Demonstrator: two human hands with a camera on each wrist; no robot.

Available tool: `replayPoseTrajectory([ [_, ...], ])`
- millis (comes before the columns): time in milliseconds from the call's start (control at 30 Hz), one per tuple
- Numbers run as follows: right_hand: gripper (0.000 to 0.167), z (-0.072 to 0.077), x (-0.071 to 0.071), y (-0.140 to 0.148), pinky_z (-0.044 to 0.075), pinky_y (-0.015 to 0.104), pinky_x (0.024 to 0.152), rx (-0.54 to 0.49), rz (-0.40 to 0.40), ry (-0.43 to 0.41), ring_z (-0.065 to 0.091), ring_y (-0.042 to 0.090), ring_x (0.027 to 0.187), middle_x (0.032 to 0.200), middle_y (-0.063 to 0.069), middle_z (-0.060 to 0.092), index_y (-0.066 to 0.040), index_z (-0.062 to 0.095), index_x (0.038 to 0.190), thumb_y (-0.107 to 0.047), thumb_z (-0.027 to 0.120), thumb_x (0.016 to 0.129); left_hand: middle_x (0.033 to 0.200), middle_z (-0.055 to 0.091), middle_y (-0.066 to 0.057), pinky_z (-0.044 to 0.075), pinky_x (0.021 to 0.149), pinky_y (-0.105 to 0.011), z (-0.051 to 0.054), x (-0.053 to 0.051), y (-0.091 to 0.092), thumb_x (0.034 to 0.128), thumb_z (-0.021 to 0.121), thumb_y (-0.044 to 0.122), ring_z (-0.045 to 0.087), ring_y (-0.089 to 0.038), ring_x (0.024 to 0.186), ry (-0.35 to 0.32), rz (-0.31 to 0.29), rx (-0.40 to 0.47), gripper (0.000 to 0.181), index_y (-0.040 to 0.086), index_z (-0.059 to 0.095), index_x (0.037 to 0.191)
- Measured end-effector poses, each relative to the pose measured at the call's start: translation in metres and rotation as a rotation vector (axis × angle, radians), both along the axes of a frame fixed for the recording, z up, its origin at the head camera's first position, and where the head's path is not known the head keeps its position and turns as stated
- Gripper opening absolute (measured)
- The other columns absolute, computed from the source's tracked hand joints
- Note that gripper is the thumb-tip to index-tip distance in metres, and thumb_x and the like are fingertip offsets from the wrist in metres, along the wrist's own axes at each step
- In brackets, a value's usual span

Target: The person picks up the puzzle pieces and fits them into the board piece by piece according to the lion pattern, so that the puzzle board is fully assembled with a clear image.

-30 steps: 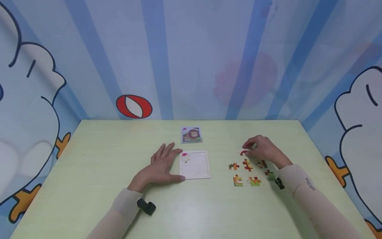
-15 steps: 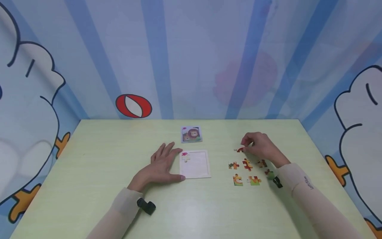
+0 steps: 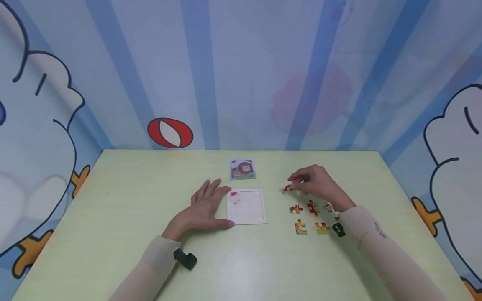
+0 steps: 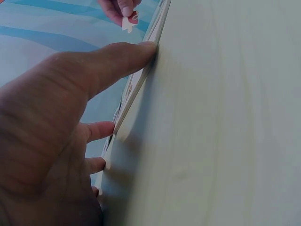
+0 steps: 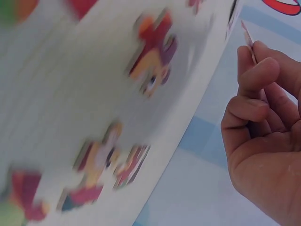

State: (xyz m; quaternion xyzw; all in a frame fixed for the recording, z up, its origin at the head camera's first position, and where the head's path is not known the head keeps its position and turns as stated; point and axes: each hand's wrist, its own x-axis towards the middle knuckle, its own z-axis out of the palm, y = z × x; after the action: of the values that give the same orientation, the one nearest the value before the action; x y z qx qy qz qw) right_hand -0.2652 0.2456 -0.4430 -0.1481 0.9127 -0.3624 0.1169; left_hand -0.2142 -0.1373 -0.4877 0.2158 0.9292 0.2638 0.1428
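Observation:
My right hand (image 3: 316, 184) pinches a red and white puzzle piece (image 3: 288, 188) between thumb and fingertips, raised off the table; the left wrist view also shows this puzzle piece (image 4: 130, 21). On the left, my left hand (image 3: 203, 211) lies with spread fingers, thumb and index finger touching the left edge of a white square puzzle tray (image 3: 246, 223). A single piece with a pink mark (image 3: 235, 197) sits in the tray's upper left corner. Several loose pieces lie below my right hand, among them an orange and red piece (image 3: 312, 207) and a green and orange piece (image 3: 321, 228).
A small lion picture card (image 3: 242, 169) lies behind the tray. The pale table (image 3: 113, 209) ends at a blue striped backdrop (image 3: 244, 75). Dark wrist cameras are strapped to both sleeves, the right one (image 3: 339, 229) close to the loose pieces.
My right hand has lifted the red and white piece and carried it left towards the tray. The left hand stays at the tray's edge.

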Motion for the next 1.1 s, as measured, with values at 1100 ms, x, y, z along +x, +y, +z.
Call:
replayPoseTrajectory([
  [1100, 0.016, -0.019, -0.003, -0.111, 0.049, 0.029, 0.061, -0.185, -0.013, -0.220, 0.055, 0.015, 0.055, 0.076, 0.008, 0.078, -0.011, 0.082, 0.109, -0.016, 0.082, 0.094, 0.182, 0.010, -0.015, 0.004, 0.130, -0.078, -0.008, -0.003, -0.003, 0.0810, 0.085, 0.058, -0.001, -0.050, 0.168, 0.028, 0.003, 0.051, 0.104, 0.022, 0.037, 0.166],
])
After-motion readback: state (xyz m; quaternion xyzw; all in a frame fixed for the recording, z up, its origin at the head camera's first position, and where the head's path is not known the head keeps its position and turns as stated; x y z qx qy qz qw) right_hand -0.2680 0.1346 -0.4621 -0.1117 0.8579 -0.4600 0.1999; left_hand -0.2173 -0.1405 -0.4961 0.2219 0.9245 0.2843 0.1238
